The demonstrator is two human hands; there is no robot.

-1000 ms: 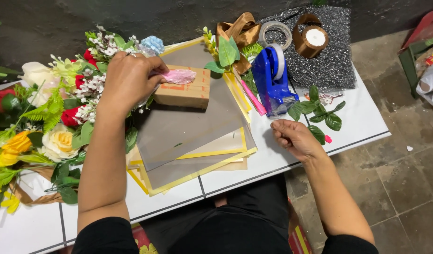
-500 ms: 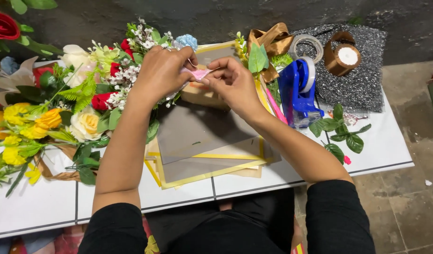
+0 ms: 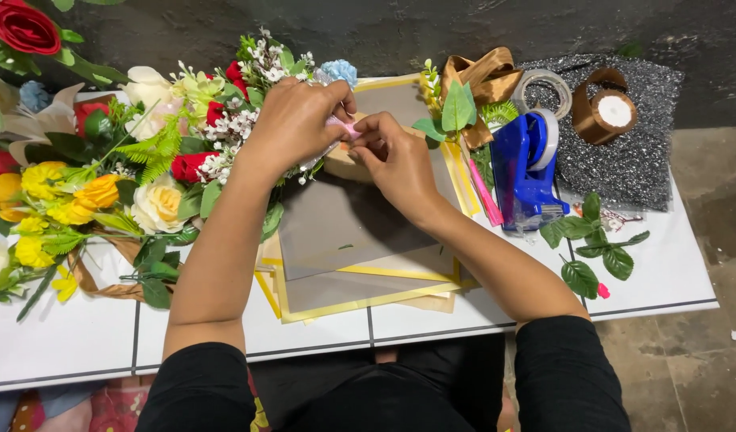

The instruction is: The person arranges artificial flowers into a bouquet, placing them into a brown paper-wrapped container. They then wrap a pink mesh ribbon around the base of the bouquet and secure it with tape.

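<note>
while both hands (image 3: 344, 136) pinch pink ribbon (image 3: 345, 126)

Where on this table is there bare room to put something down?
Bare white tabletop along the near edge, below the flowers, and at the near right corner beyond the leaf sprig. Crowded: the far side, from flowers past both hands to the blue tape dispenser.

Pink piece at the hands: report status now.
Left hand and right hand both pinch the pink piece. Held above the wooden block. Flowers crowd the left side.
</note>
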